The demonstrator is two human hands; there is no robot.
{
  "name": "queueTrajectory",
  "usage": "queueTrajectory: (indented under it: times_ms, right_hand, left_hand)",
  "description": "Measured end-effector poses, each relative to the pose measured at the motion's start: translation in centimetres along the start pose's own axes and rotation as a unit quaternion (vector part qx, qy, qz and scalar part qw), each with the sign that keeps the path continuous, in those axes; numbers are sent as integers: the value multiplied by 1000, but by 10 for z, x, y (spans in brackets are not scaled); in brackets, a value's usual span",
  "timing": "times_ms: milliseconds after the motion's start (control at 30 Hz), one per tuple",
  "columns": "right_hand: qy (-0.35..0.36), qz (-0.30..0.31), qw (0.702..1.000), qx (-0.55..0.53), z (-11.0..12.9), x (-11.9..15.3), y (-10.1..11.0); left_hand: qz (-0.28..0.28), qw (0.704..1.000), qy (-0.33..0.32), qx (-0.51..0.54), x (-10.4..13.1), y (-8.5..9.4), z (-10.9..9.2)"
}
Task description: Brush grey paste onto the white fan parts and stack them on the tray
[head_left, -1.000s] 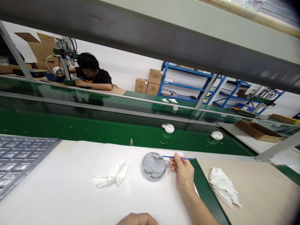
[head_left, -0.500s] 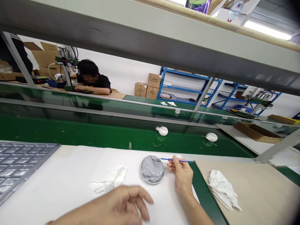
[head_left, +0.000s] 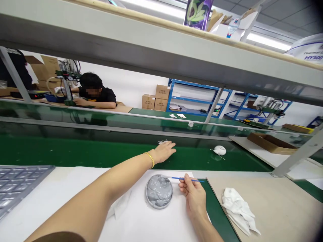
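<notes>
My left hand [head_left: 163, 153] is stretched out over the green belt [head_left: 83, 144]. Its fingers are extended and partly cover a small white round part [head_left: 163, 142] with a thin wire; whether they touch it cannot be seen. In my right hand [head_left: 195, 193], a thin blue brush [head_left: 176, 178] is pinched between thumb and fingers. The brush tip rests at the top edge of a round dish of grey paste [head_left: 158, 191], which stands on white paper [head_left: 141, 228]. A second white round part [head_left: 220, 150] lies farther right on the belt.
A crumpled white tissue [head_left: 238, 208] lies on a brown board [head_left: 272, 201] at right. Another tissue [head_left: 119, 205] is partly behind my left arm. A clear plastic tray [head_left: 20, 185] sits at left. The shelf [head_left: 151, 50] crosses overhead. Across the belt, a co-worker [head_left: 94, 94] leans over a bench.
My left hand has moved forward from above the paper to the white part on the belt. My right hand still holds the brush at the dish. The view has tilted up slightly.
</notes>
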State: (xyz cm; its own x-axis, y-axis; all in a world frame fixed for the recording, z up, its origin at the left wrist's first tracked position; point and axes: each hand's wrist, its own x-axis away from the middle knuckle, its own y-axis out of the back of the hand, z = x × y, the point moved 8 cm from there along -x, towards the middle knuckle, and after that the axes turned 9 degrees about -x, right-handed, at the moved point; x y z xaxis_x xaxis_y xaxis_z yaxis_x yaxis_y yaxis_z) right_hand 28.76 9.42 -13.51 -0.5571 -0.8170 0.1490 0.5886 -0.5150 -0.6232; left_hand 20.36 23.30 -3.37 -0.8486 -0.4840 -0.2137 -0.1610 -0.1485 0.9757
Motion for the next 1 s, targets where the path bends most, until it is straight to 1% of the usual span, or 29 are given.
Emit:
queueTrajectory:
  times_ms: [67, 133, 200, 267, 333, 400, 500, 567, 633, 700, 733, 800, 867, 933, 1000]
  right_hand:
    - [-3, -2, 1000, 7, 1, 0, 1]
    - [-5, -3, 1000, 13, 1, 0, 1]
    - [-6, -2, 1000, 18, 0, 1, 0]
    - [-7, -1, 1000, 23, 0, 3, -1]
    - [-5, -2, 1000, 24, 0, 5, -3]
    - [-1, -1, 1000, 24, 1, 6, -4]
    - [2, 3, 1000, 30, 1, 6, -5]
    - [1, 7, 999, 35, 0, 5, -5]
    - [0, 11, 999, 37, 0, 4, -4]
    - [0, 10, 999, 36, -1, 3, -3]
    - [0, 7, 999, 34, 0, 3, -2]
    - [1, 2, 1000, 27, 1, 4, -3]
    - [-2, -4, 1000, 17, 3, 5, -4]
    - [-9, -11, 1000, 5, 4, 8, -6]
    - [-20, -13, 1000, -6, 5, 10, -8]
  left_hand:
    - [17, 999, 16, -38, -19, -17, 5]
    - [36, 996, 40, -66, -30, -31, 14]
    - [53, 993, 69, -83, -35, -41, 27]
    - [65, 989, 98, -88, -35, -46, 40]
    - [68, 986, 130, -83, -31, -47, 53]
    - [61, 982, 163, -68, -24, -43, 67]
    - [31, 975, 216, -31, -5, -28, 92]
    - [-1, 966, 257, 0, 16, -10, 110]
    - [-44, 952, 302, 32, 45, 14, 125]
    - [-91, 932, 344, 67, 82, 42, 133]
    - [-113, 922, 360, 86, 102, 56, 132]
    - [-148, 906, 377, 127, 143, 82, 121]
    - [-173, 884, 387, 198, 183, 100, 99]
    - [-191, 833, 407, 322, 221, 105, 70]
    - [-181, 783, 424, 418, 249, 99, 36]
